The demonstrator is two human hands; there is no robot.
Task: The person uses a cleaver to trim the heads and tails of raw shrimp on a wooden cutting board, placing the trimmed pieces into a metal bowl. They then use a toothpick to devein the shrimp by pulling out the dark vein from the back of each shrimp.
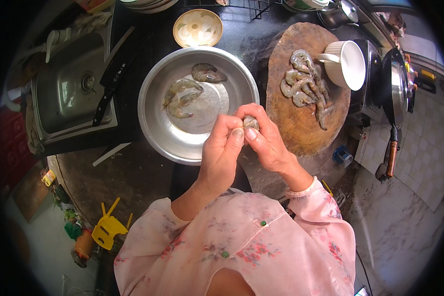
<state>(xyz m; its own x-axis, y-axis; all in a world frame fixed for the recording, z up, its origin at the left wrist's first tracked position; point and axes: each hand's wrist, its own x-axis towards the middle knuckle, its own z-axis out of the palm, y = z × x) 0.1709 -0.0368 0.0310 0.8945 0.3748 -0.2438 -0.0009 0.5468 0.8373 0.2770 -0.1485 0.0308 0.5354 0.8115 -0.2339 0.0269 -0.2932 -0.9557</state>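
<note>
Over the near right rim of a metal basin [192,148], my two hands meet around a small shrimp [251,123], most of it hidden by the fingers. My left hand [223,148] pinches it from the left between thumb and forefinger. From the right, my right hand [263,138] grips it with its thumb pressed on the near side. Inside the basin lie a few grey raw shrimp [183,96] and a dark shrimp piece [208,73]. A heap of whole raw shrimp [306,85] rests on the round wooden chopping block [299,137] to the right.
A white mug [344,64] lies tilted at the block's right edge. Behind the basin is a patterned bowl [198,28]. A black-handled cleaver [113,81] lies along the right edge of the steel sink [70,88]. Far right stands a wok [394,88]; a yellow stool [109,229] is low at left.
</note>
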